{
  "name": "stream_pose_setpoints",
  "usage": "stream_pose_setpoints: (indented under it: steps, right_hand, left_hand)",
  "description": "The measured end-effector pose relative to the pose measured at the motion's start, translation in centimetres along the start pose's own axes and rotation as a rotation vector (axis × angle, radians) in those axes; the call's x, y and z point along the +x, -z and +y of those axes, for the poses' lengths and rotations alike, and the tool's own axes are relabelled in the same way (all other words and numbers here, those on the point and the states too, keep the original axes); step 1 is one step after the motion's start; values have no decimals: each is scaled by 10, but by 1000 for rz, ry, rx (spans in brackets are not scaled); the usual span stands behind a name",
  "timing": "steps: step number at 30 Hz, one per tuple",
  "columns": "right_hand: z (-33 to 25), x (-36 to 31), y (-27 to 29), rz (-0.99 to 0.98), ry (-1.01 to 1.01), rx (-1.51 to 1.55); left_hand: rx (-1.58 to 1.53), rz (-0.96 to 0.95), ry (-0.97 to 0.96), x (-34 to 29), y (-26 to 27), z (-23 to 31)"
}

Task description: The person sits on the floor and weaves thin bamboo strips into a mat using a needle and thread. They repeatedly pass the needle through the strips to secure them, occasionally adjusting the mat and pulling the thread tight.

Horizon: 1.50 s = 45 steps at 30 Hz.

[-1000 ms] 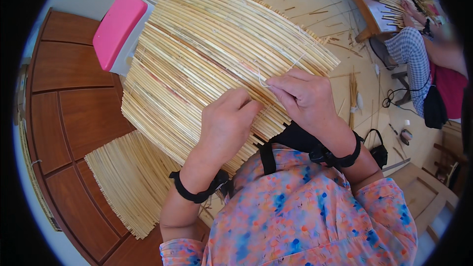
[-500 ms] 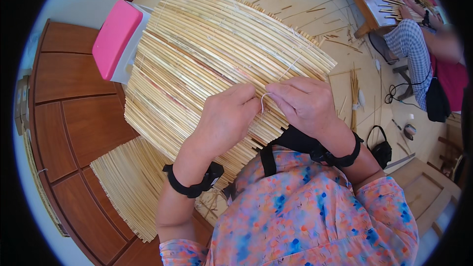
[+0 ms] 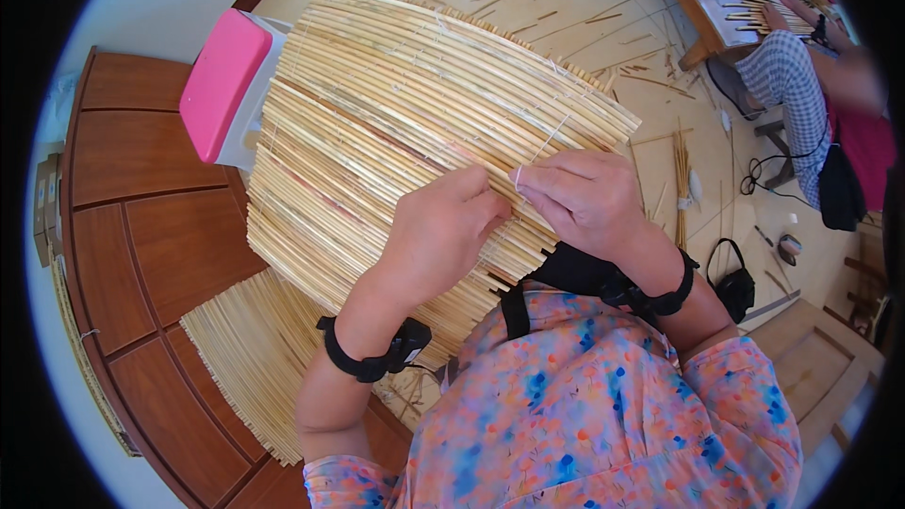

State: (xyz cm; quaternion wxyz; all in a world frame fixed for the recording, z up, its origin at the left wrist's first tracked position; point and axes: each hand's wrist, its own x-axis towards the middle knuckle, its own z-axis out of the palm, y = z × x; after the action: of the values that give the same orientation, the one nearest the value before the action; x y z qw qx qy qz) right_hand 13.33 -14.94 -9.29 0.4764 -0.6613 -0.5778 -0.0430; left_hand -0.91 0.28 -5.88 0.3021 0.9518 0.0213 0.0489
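A mat of pale reed sticks, bound in rows with thin cord, lies across in front of me. Over its near right part, my right hand pinches a short white string between thumb and forefinger. Close by on the left, my left hand is closed with its fingertips curled down at the sticks. Whether it grips a stick or the string's other end is hidden by the fingers. A line of white cord crosses the reeds just beyond my right hand. Black bands circle both wrists.
A second reed mat rests on brown wooden panels at left. Beside the first mat stands a pink-topped stool. Loose sticks litter the tiled floor. At upper right, another person's hands are among sticks on a table.
The white string, which looped between my hands, is now drawn short at my right fingertips. My left hand has shifted slightly right. The view has tilted a little.
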Motion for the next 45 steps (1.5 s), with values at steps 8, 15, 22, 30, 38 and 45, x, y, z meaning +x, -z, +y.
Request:
stream_pose_setpoints:
  steps: [8, 15, 22, 30, 38, 45]
  right_hand:
    - [2, -5, -5, 18, 7, -19]
    - [1, -5, -2, 0, 0, -1]
    - [0, -4, -2, 10, -2, 34]
    - [-1, -4, -4, 31, -25, 45]
    - [0, -5, -2, 22, -26, 62]
    - [1, -5, -4, 17, -26, 41]
  left_hand:
    - [383, 6, -31, 2, -3, 42]
    - [384, -12, 70, 2, 2, 36]
    - [238, 42, 85, -11, 7, 20]
    - [231, 30, 57, -19, 4, 22]
    - [202, 30, 51, -19, -2, 19]
    - [32, -103, 25, -7, 4, 2]
